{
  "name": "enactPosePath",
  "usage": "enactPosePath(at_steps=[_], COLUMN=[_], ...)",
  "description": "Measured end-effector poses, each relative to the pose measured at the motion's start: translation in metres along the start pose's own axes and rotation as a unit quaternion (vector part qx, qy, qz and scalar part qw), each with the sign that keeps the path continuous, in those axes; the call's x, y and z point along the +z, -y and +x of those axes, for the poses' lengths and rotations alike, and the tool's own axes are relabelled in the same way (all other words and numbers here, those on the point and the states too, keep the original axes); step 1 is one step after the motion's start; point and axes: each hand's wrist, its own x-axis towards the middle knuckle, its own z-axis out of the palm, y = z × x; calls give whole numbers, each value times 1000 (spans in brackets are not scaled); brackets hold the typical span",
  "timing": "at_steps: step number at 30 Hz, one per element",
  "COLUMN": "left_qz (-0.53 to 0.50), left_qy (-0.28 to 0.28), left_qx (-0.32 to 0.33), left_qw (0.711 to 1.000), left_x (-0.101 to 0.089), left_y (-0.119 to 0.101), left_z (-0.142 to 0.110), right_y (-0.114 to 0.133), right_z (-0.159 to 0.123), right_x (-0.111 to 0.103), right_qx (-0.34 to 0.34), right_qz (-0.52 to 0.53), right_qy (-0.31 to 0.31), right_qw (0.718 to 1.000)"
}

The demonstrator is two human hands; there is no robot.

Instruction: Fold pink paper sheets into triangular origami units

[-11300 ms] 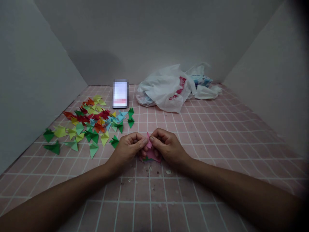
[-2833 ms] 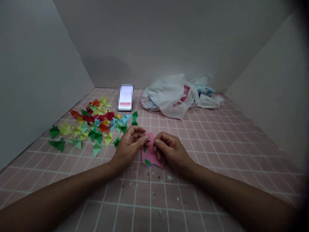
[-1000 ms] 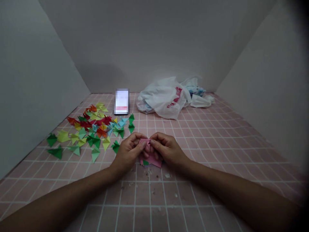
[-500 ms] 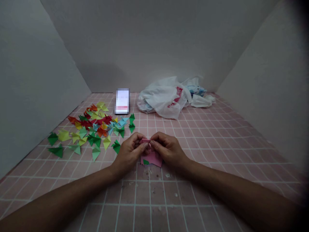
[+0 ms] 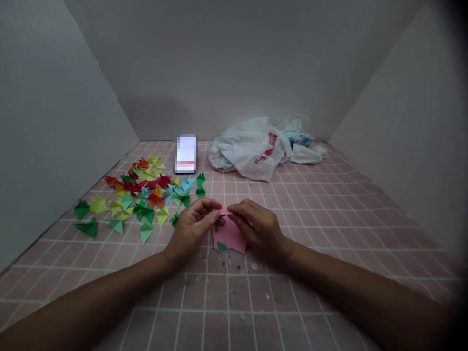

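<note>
Both hands meet over the pink tiled floor (image 5: 329, 204), near its front edge and about midway between the side walls. The left hand (image 5: 192, 226) has its fingers curled, thumb and forefinger pinching a small pink folded piece (image 5: 224, 211) at its left end. The right hand (image 5: 258, 225) lies flatter, fingers stretched toward the left, fingertips touching the same piece from the right. Just under the hands a stack of pink paper (image 5: 230, 237) lies flat on the floor, partly covered by the right hand; a small green corner (image 5: 221, 245) shows at its near left edge.

Toward the left wall a scatter of folded triangles (image 5: 141, 195) in green, yellow, red, orange and light blue spreads over the tiles, the nearest one just beside the left hand. Behind them, toward the back wall, a phone (image 5: 186, 153) stands with its screen lit. To its right, by the back wall, lies a crumpled white plastic bag (image 5: 248, 148). Small crumbs (image 5: 237, 267) dot the tiles in front of the paper.
</note>
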Motion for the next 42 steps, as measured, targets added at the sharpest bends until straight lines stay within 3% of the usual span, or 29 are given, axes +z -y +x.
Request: enactPosePath(at_steps=[3,5,8,11,13,17,30,36,42], left_qz=[10,14,24,31,40,80,113,63,26], left_qy=[-28,-39,-33,-19,-6,15,15,25,0], left_qx=[17,24,30,21,-3,-42,-49,-89,-86], left_qw=[999,999,999,999,999,996,992,994,996], left_x=[1,3,4,3,2,1,-1,-1,0], left_y=[0,1,2,2,1,-2,-3,-2,3], left_z=[0,0,-1,0,1,0,4,5,5], right_y=[1,3,6,7,7,8,3,-1,-2], right_z=[1,2,4,5,6,7,11,9,8], right_x=[0,1,3,3,2,0,-4,1,2], right_qx=[68,160,316,399,404,376,299,357,411], right_qz=[54,124,271,349,353,334,242,293,395], right_qy=[13,41,86,100,103,119,151,93,74], right_qw=[996,979,905,842,838,856,911,882,818])
